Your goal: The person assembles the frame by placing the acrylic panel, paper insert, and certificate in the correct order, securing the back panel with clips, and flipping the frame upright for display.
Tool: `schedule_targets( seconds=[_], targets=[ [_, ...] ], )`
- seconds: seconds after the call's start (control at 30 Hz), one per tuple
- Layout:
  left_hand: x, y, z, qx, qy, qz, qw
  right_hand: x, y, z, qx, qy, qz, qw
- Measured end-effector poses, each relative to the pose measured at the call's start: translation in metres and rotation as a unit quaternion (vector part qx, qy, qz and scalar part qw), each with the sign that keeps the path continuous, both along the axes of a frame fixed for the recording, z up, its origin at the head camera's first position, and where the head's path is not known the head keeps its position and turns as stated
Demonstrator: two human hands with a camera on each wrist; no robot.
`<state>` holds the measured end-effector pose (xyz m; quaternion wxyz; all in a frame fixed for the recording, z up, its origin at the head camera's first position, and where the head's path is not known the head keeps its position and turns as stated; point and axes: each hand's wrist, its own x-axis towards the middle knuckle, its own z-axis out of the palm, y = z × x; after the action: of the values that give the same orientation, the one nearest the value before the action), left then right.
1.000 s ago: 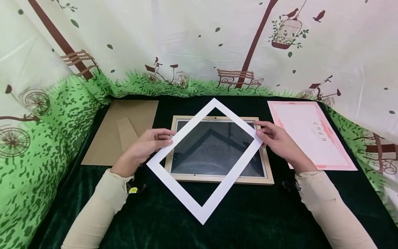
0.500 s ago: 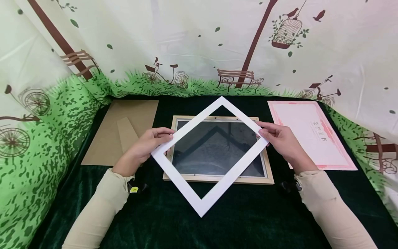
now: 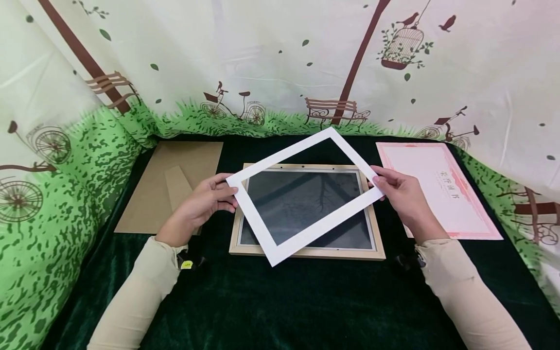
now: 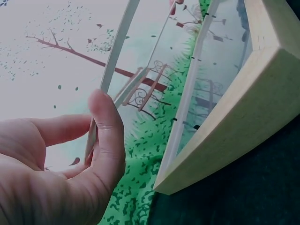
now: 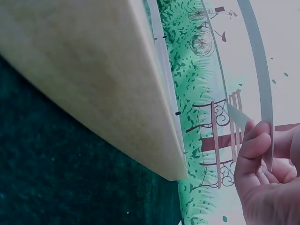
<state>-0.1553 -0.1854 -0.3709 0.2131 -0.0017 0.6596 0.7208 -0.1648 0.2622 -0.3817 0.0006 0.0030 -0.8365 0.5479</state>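
Presently, left hand (image 3: 203, 204) and right hand (image 3: 407, 201) each pinch the white mat (image 3: 325, 223) between thumb and curled fingers — mat askew above the wooden frame (image 3: 341, 253), apart from it.

- We observe the white mat (image 3: 323, 222) rotated clockwise from its diamond position of 1.0 s ago; its sides run closer to parallel with the wooden frame (image 3: 341, 254).
- We find its near corner just past the frame's near rail; earlier it reached well over the green cloth (image 3: 280, 306).
- We locate the left hand (image 3: 202, 204) at the mat's left corner, no longer along the upper left side.
- We note the right hand (image 3: 402, 194) shifted slightly outward.
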Motion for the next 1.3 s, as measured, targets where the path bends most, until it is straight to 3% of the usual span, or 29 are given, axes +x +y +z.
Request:
schedule_targets(
  seconds=[0.23,0.6,0.93,1.07,1.17,1.3],
  targets=[
    [0.001,0.002,-0.002,0.039,0.0,0.022,0.999,-0.002,0.0,0.0,-0.021,0.005,-0.031,0.999],
    [0.003,0.014,-0.005,0.012,-0.013,0.004,0.9998,-0.003,-0.002,-0.002,-0.046,0.002,-0.077,0.996],
    [0.005,0.018,-0.007,-0.011,-0.024,-0.008,0.9996,0.0,-0.006,0.0,-0.177,-0.009,-0.083,0.981],
    [0.005,0.018,-0.007,-0.004,-0.014,-0.002,0.9999,0.001,-0.01,-0.001,-0.154,-0.004,-0.081,0.985],
    [0.006,0.018,-0.008,-0.004,-0.005,0.012,0.9999,0.002,-0.014,-0.002,-0.108,-0.003,-0.08,0.991],
    [0.005,0.018,-0.008,-0.027,0.004,0.036,0.999,0.003,-0.019,-0.003,-0.059,-0.005,-0.058,0.997]
  ],
)
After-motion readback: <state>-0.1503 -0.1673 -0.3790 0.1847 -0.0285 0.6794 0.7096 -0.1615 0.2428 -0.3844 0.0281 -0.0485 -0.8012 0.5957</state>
